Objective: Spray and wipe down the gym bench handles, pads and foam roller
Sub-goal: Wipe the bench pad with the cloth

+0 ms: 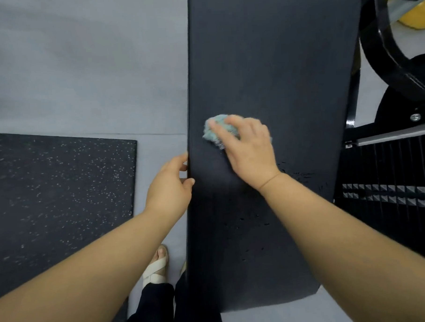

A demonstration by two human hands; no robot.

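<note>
Seen from above: a person's right hand, at frame ctr, holds a bunched blue-green cloth against the black pad. The fingers are bent over the cloth, which sticks out past the fingertips toward upper left. The fingers and cloth are blurred.

The left hand, just left of ctr, holds the pad's left edge, w/ thumb on the top face and fingers against the side. How far they curl under can't be seen.

The pad runs as a long strip from top of frame to lower ctr, its near end rounded. Droplets bead on its surface below and right of the right wrist, w/ more scattered toward the near end. The strip around the cloth looks dull, w/o beads.

Left of the pad lies grey floor. A black speckled mat covers lower left, its corner near the left hand but not touching the pad.

At bottom ctr, a foot in a cream strap sandal stands on the floor beside the pad, w/ dark trouser legs below it.

At right, a black machine frame curves past the pad's upper right corner, a yellow part behind it at upper right.
</note>
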